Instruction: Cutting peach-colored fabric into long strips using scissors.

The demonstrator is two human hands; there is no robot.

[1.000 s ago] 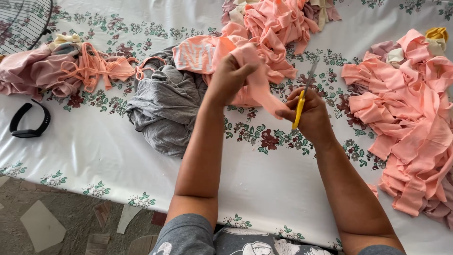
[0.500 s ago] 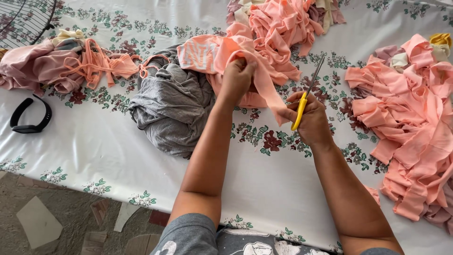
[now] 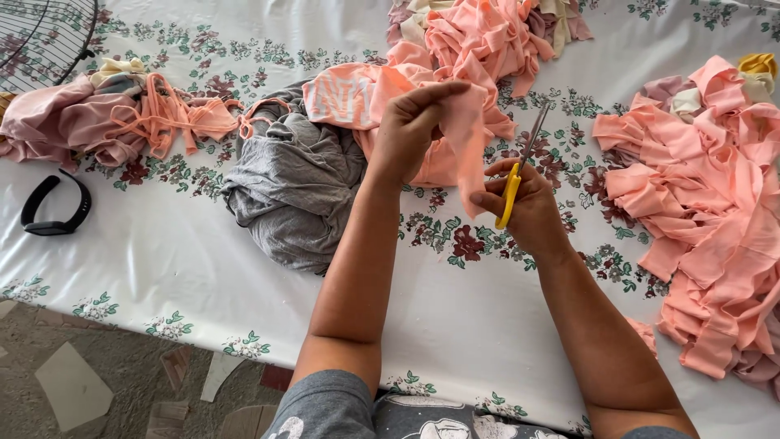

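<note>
Peach strip (image 3: 471,154): soft matt cloth. Scissors (image 3: 520,167): metal blades, yellow plastic handle. Tablecloth (image 3: 203,268): glossy, smooth.

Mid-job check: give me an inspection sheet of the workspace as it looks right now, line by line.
Surface: table under a white floral tablecloth, wrinkled.
Job's things: peach fabric strip held up between both hands; yellow-handled scissors, blades pointing away from the person.
Clutter: grey garment bunched beside the left arm; pile of peach strips on the right; peach and cream heap at the far edge; pink bundle on the left; black wristband near the left edge.
Grippers: left hand pinches the strip's top; right hand grips the scissors and the strip's lower end.
Cables: nothing seen.
Surroundings: fan grille at the top left corner; stone-chip floor below the table.
</note>
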